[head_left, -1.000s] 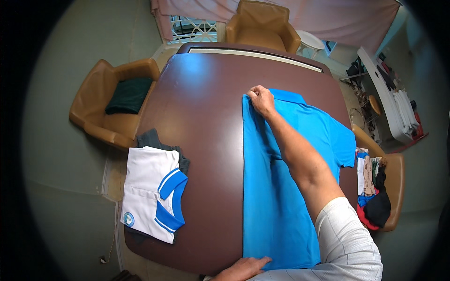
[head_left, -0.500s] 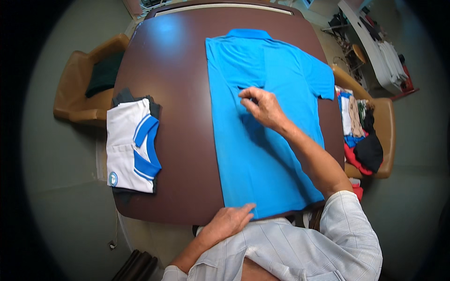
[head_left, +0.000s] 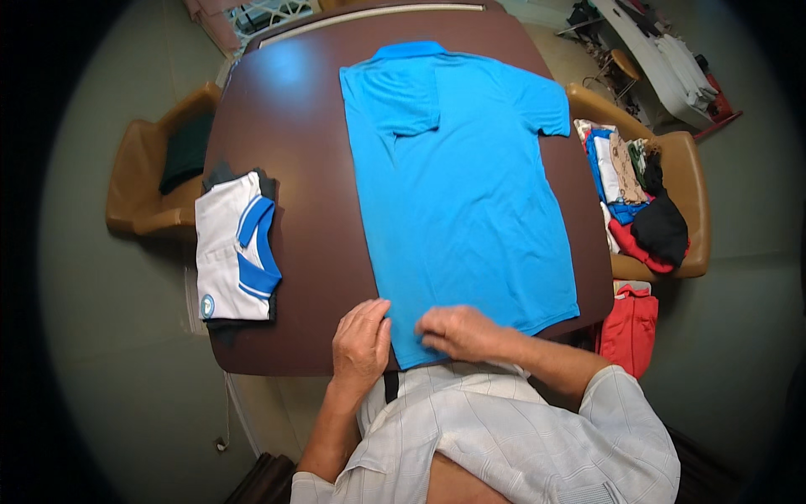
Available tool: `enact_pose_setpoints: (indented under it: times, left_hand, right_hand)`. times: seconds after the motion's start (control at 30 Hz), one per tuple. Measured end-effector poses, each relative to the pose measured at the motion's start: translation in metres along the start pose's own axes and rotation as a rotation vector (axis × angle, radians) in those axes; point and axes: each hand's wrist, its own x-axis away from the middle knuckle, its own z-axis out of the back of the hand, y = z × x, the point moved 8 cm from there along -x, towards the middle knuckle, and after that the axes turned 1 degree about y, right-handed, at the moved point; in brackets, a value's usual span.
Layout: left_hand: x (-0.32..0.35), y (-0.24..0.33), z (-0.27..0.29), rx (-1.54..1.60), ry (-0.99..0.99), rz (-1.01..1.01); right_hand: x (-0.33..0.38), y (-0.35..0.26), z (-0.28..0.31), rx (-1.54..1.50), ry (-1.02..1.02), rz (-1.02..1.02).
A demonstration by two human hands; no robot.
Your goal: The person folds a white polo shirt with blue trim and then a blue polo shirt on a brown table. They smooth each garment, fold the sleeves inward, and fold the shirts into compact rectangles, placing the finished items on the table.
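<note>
Two bare hands are resting at the lower middle of the frame, both at the near hem of a bright blue polo shirt [head_left: 457, 193]. The shirt is lying flat on a dark brown table [head_left: 294, 143], collar toward the top of the frame and hem toward the person. Its left side is folded inward, so that edge is running straight down the cloth, while the other short sleeve is spreading out toward the upper right.

The left hand [head_left: 361, 343] is lying palm down with fingers together and extended, pressing the lower left corner of the shirt where cloth meets table; it is gripping nothing. The right hand [head_left: 457, 332] is lying just beside it on the hem, fingers curled lightly against the fabric; whether it is pinching the cloth cannot be told.

At the left of the frame a folded white shirt with blue stripes [head_left: 233, 250] is sitting on top of a dark folded garment near the table edge, well apart from the hands. A tan chair [head_left: 147, 210] at the far left is carrying a dark green cloth. At the right, another tan chair [head_left: 684, 193] is holding a heap of mixed clothes [head_left: 638, 197], and a red garment [head_left: 628, 328] is hanging below it.
</note>
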Motion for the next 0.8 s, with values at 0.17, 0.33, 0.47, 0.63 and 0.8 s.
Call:
enact_pose_setpoints:
  times: [0.17, 0.33, 0.47, 0.63, 0.8]
  left_hand:
    - [-0.024, 0.007, -0.043, -0.226, -0.138, -0.224]
    - [-0.017, -0.022, -0.072, -0.326, -0.236, -0.238]
    - [-0.012, -0.025, -0.068, -0.318, -0.254, -0.211]
    - [-0.027, -0.022, -0.063, -0.303, -0.257, -0.233]
    - [-0.107, -0.036, -0.034, -0.345, -0.097, -0.285]
  right_hand:
    - [0.012, 0.004, -0.022, 0.055, -0.144, -0.071]
    - [0.006, 0.006, 0.014, -0.003, -0.001, -0.127]
    - [-0.014, 0.011, 0.054, 0.240, 0.432, 0.052]
    - [-0.038, 0.024, 0.075, 0.475, 0.566, 0.065]
    - [-0.047, 0.030, 0.064, 0.506, 0.529, 0.053]
